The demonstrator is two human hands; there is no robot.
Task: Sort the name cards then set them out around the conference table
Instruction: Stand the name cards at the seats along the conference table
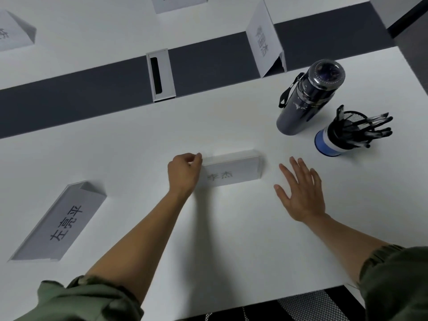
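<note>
My left hand has its fingers curled and pinching the upper left corner of the name card that stands in front of me, near the middle of the white worktop. My right hand lies just to the right of that card, apart from it, palm down with fingers spread, holding nothing. To my left a second name card lies at an angle. Across the dark strip down the middle, which has a white cable box set into it, more cards stand: one at the far left, one at the top, one at the right. A dark flask and a mesh pen cup stand to my right.
</note>
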